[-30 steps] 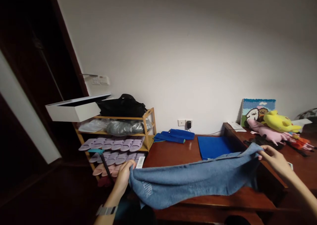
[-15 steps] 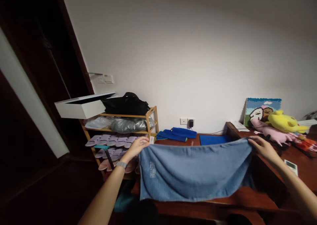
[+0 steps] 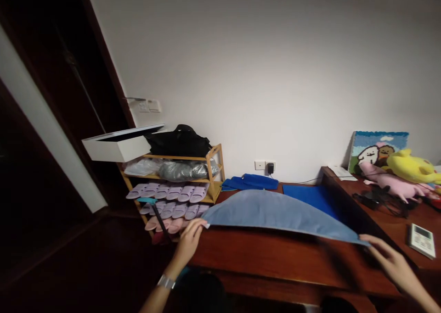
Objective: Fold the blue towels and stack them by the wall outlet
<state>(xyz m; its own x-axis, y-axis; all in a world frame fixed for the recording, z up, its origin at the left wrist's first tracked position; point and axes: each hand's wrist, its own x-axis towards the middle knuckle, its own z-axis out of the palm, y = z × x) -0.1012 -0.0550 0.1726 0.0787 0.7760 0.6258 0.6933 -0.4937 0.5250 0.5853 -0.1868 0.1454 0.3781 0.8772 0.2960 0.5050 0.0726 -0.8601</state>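
A blue-grey towel [image 3: 272, 212] is stretched between my two hands above the dark red wooden table [image 3: 241, 253]. My left hand [image 3: 191, 237] pinches its left corner, where a small white tag shows at the fingertips. At the other end my right hand [image 3: 387, 253] grips the right corner. The towel's far part bulges up and away from me, while its near edge runs nearly straight from hand to hand. Behind it lie a folded bright blue cloth [image 3: 251, 182] and a flat blue piece [image 3: 308, 198].
Left of the table stands a wooden rack [image 3: 215, 157] with lilac slippers [image 3: 172, 191], a black bag [image 3: 181, 141] and a white box [image 3: 119, 148]. On the right-hand surface are plush toys [image 3: 411, 166], a picture [image 3: 375, 150], dark cables and a white device [image 3: 422, 240].
Both hands have moved down and nearer to me, still holding the corners. The towel, which hung down as a sheet, now billows away over the table. The view has shifted slightly.
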